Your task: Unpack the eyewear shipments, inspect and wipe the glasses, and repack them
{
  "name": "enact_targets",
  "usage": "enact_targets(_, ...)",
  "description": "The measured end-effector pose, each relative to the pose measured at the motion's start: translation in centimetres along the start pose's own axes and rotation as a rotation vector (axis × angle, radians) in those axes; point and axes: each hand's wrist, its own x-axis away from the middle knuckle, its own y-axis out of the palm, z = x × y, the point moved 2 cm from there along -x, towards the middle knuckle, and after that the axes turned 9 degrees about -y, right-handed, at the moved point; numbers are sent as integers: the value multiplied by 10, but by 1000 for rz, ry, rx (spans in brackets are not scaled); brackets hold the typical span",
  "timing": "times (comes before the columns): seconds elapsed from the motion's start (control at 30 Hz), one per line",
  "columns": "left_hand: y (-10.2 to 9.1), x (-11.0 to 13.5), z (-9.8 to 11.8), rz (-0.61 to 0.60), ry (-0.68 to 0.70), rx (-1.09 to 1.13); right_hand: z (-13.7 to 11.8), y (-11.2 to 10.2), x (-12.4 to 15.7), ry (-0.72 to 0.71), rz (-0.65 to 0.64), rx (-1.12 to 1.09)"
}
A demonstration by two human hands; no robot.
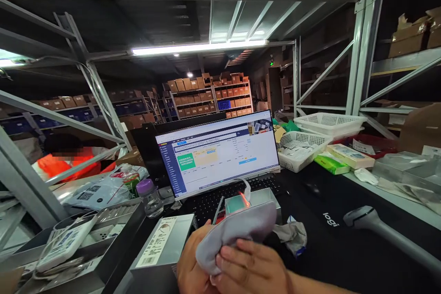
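A soft, light grey, rounded pad that looks like a cloth eye mask (pixel 237 229) is held up in front of me at the bottom middle. My left hand (pixel 193 262) is closed around its left edge, the fingers partly hidden behind it. My right hand (pixel 253 266) grips its near side with bent fingers. Just behind the pad is an open grey box (pixel 270 197) with a teal inside and a reddish streak of light. To the left stands a grey box with a printed label (pixel 161 243). A crumpled grey bag (pixel 292 236) lies to the right.
Behind are a monitor (pixel 220 156) and a black keyboard (pixel 203 204). A handheld scanner (pixel 365 216) lies right on a black desk mat (pixel 324 248). White baskets (pixel 299 147) stand back right. A purple-capped jar (pixel 148 197) and filled tray (pixel 117 239) are left; a person in orange (pixel 69 163) is beyond.
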Motion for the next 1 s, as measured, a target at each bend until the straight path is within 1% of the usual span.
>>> enact_targets(0.03, -1, -1, 2, -5, 20, 8, 4, -5, -3, -32, 17, 10)
enact_targets(0.07, -1, -3, 4, -2, 51, 25, 10, -12, -6, -8, 27, 15)
enact_targets(0.1, 0, -6, 7, 1, 79, 48, 17, -20, -9, 69, 41, 14)
enact_targets(0.13, 1, -8, 10, 6, 104, 72, 25, -27, -10, 181, 57, 4)
enact_targets(0.2, 5, -11, 14, 7, 126, 120, 36, -35, -9, 366, 92, 2)
enact_targets(0.23, 7, -12, 15, 0, 133, 133, 38, -36, -8, 418, 103, 14)
enact_targets(0.27, 8, -12, 15, -9, 139, 132, 36, -34, -6, 429, 107, 33)
enact_targets(0.3, 10, -12, 14, -26, 141, 115, 32, -30, -4, 407, 105, 56)
enact_targets(0.33, 10, -11, 12, -34, 147, 94, 27, -26, -3, 353, 89, 79)
enact_targets(0.43, 8, -8, 6, -56, 149, 44, 10, -14, -4, 113, 36, 135)
enact_targets(0.47, 7, -8, 6, -52, 158, 40, 7, -13, -5, 41, 20, 133)
enact_targets(0.5, 6, -8, 6, -46, 175, 33, 8, -14, -6, 3, 9, 118)
enact_targets(0.53, 5, -9, 6, -32, 193, 29, 12, -17, -8, 11, 4, 91)
enact_targets(0.57, 5, -10, 7, -23, 207, 28, 18, -20, -9, 69, 5, 52)
enact_targets(0.67, 8, -13, 12, 3, 218, 52, 36, -29, -8, 395, 52, -32)
enact_targets(0.7, 9, -12, 12, 0, 204, 57, 37, -29, -7, 462, 77, -17)
enact_targets(0.73, 10, -11, 12, -6, 202, 51, 35, -28, -7, 456, 99, 15)
enact_targets(0.77, 11, -10, 12, -19, 211, 34, 30, -25, -7, 395, 122, 55)
enact_targets(0.87, 12, -4, 9, -14, 188, 6, 13, -16, -10, 97, 150, 128)
enact_targets(0.9, 11, -3, 8, 3, 183, 8, 11, -15, -11, 54, 140, 107)
enact_targets(0.93, 11, -2, 7, 29, 178, 11, 12, -15, -12, 58, 126, 77)
enact_targets(0.97, 11, -2, 6, 49, 176, 8, 17, -17, -12, 94, 106, 50)
enact_targets(1.0, 12, -2, 6, 60, 195, 4, 23, -20, -12, 164, 96, 24)
